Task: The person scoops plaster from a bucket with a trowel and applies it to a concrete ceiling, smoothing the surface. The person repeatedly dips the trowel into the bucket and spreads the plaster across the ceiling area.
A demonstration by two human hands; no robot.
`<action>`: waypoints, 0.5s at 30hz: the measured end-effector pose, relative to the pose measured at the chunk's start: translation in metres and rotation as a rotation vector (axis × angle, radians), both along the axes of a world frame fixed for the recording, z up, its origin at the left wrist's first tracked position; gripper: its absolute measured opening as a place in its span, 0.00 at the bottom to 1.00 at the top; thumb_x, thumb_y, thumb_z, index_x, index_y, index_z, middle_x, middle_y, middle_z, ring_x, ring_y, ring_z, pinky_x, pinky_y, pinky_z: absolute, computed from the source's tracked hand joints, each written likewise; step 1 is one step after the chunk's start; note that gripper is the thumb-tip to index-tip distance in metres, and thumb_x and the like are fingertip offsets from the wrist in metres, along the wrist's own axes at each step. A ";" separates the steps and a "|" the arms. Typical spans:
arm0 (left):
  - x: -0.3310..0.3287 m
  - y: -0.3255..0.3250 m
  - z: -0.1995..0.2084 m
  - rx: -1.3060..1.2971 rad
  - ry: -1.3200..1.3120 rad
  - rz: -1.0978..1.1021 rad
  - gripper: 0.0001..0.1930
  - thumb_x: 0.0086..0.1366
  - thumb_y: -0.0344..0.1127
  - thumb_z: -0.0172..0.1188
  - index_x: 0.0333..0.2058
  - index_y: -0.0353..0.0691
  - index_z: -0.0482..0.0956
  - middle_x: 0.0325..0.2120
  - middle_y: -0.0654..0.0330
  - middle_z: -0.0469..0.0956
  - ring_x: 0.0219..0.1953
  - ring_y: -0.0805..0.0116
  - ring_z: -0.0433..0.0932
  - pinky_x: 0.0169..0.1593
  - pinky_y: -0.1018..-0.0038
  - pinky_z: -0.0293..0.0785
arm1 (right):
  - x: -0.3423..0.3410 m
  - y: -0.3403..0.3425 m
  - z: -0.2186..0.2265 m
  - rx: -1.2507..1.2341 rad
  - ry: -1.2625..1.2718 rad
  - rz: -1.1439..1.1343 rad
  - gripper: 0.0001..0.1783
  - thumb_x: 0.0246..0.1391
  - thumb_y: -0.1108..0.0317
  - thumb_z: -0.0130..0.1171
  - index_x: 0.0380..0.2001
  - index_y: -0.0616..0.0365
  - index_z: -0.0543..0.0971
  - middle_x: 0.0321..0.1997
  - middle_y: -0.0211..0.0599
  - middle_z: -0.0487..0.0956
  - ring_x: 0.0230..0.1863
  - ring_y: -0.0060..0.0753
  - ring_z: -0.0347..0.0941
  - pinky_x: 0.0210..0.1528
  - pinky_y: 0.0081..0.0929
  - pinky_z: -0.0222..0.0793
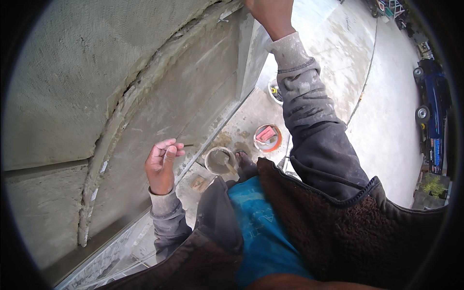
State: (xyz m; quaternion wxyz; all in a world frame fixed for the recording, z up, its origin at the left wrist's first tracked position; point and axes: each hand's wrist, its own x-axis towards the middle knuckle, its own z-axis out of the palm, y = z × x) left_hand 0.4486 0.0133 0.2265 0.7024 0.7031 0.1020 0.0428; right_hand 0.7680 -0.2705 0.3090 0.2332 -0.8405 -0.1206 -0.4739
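My left hand (163,164) is raised in front of the grey cement wall (159,111), its fingers curled in a pinch. A thin dark rod (188,145), perhaps a nail, sticks out past the fingertips. My right hand (270,15) reaches up to the top edge of the picture beside the wall's corner. Its fingers are cut off, so what they hold or touch is hidden. A rough, raised cement seam (107,130) curves along the wall, with small pale strips (104,166) stuck on it.
Below me stand a bucket of grey mortar (216,157) with a wooden handle (230,167) in it, and an orange-rimmed bucket (279,141) holding pinkish-red blocks (267,134). My foot (246,162) is beside them. A pale concrete surface (386,125) spreads rightward to a blue vehicle (436,106).
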 end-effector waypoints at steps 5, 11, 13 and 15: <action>-0.022 0.011 -0.054 -0.068 0.139 0.000 0.16 0.71 0.38 0.62 0.49 0.30 0.77 0.38 0.53 0.83 0.36 0.71 0.81 0.45 0.74 0.78 | -0.001 -0.005 0.006 0.014 0.052 -0.019 0.19 0.61 0.64 0.59 0.49 0.66 0.73 0.29 0.60 0.80 0.33 0.67 0.78 0.35 0.54 0.72; -0.029 0.005 -0.084 -0.090 0.181 -0.077 0.18 0.73 0.40 0.60 0.51 0.30 0.76 0.40 0.54 0.83 0.36 0.72 0.81 0.45 0.75 0.77 | 0.003 -0.001 0.005 0.047 0.084 -0.012 0.21 0.58 0.68 0.61 0.51 0.66 0.71 0.34 0.61 0.81 0.38 0.69 0.78 0.40 0.54 0.74; -0.031 0.000 -0.087 -0.130 0.184 -0.106 0.18 0.73 0.40 0.60 0.51 0.31 0.76 0.40 0.54 0.83 0.36 0.72 0.81 0.45 0.75 0.77 | 0.004 -0.001 0.005 0.057 0.091 -0.008 0.21 0.58 0.69 0.61 0.52 0.66 0.71 0.36 0.61 0.81 0.40 0.68 0.78 0.41 0.54 0.74; -0.032 -0.004 -0.092 -0.131 0.185 -0.146 0.18 0.74 0.41 0.58 0.51 0.31 0.75 0.40 0.54 0.84 0.37 0.72 0.81 0.45 0.76 0.76 | 0.002 0.001 0.007 0.083 0.128 -0.019 0.21 0.57 0.69 0.60 0.52 0.66 0.71 0.38 0.61 0.81 0.41 0.68 0.78 0.42 0.53 0.74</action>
